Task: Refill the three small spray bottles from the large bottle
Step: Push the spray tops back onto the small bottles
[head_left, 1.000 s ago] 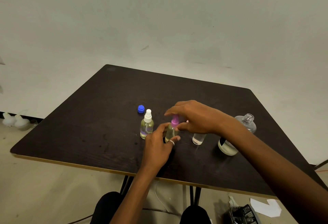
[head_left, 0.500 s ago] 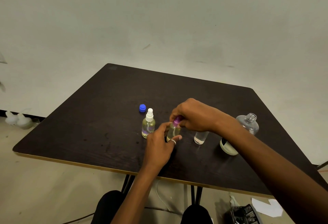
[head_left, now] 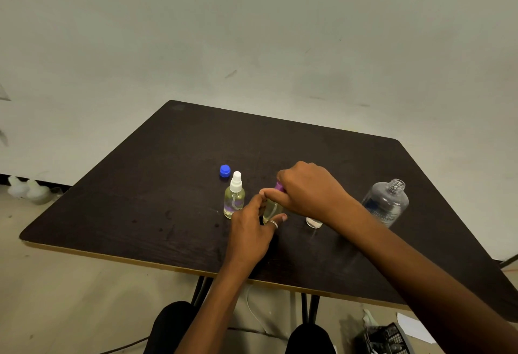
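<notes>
A small spray bottle with a purple top (head_left: 271,208) stands mid-table, holding yellowish liquid. My left hand (head_left: 252,230) grips its body. My right hand (head_left: 308,188) closes over the purple spray top (head_left: 279,186). To its left stands a small bottle with a white spray top (head_left: 234,196), also filled with yellowish liquid. Another small clear bottle (head_left: 314,222) is mostly hidden behind my right wrist; only its base shows. The large clear bottle (head_left: 386,202) stands uncapped at the right, partly behind my right forearm.
A blue cap (head_left: 225,170) lies on the dark table (head_left: 140,199) behind the white-topped bottle. White containers (head_left: 25,189) sit on the floor at the far left. A black object and paper lie on the floor at lower right.
My right hand has closed down tighter over the purple top, its fingers curled from spread to gripping. My left hand stays on the bottle's body.
</notes>
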